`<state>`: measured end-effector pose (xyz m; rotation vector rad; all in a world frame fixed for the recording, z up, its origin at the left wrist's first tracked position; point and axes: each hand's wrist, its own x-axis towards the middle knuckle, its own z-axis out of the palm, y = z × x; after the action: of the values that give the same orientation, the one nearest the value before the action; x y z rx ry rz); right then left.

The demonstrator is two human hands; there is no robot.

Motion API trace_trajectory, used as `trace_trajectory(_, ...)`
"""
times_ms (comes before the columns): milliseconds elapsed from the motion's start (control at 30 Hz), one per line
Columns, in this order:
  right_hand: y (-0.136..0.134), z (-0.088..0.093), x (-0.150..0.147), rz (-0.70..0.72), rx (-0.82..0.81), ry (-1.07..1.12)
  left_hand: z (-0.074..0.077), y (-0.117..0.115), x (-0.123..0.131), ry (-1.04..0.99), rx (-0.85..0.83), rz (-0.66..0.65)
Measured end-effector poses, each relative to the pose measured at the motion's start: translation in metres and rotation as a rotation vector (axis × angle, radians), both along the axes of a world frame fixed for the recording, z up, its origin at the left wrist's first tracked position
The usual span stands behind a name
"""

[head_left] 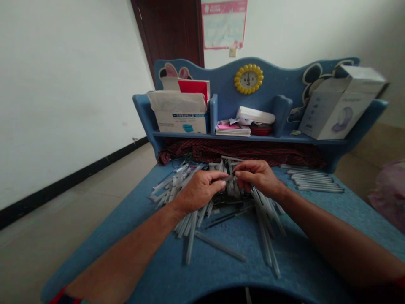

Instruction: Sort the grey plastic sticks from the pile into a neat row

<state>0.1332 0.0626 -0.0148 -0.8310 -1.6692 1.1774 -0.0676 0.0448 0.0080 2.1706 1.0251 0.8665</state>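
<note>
Slim grey piece [229, 176], small and a little blurred, held up between our two bare hands above the middle of a blue worktop [164, 270]. Our left hand [202, 188] pinches its left end between thumb and forefinger, and our right hand [257, 174] pinches the right end the same way; the fingertips are close together but apart. Below and around lies a loose spread of translucent plastic tubes [171, 184], with thin dark rods [223, 218] among them. To the right of our right hand, dark-lined tubes [313, 180] lie side by side in a tidy row, and behind everything a red-and-black checked cloth [240, 151] lies bunched under a blue shelf [196, 135]. To handle the piece well, we would judge, we should grip lightly with the fingertips only, keep both ends in one straight line so that nothing bends, and steady our wrists clear of the spread. Its long axis seems to run from left to right across our view, rising slightly toward the right, where it looks darker; which end is its front, we cannot tell.
</note>
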Motion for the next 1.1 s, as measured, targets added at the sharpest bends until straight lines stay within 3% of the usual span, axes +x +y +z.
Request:
trace_trajectory(233, -0.001, 0.010, 0.009, 0.056, 0.108, -0.225, 0.001, 0.000, 0.001, 0.032, -0.018, -0.001)
trace_trajectory(600, -0.003, 0.019, 0.014, 0.171, 0.233, -0.444, 0.001, -0.003, -0.001, 0.177, 0.260, -0.039)
trace_trajectory(833, -0.002, 0.014, 0.012, 0.186, 0.024, -0.444, 0.000, -0.003, -0.002, 0.219, 0.331, -0.032)
trace_trajectory(1100, -0.003, 0.013, 0.008, 0.154, 0.035, -0.311, 0.000, -0.002, -0.001, 0.207, 0.307, -0.017)
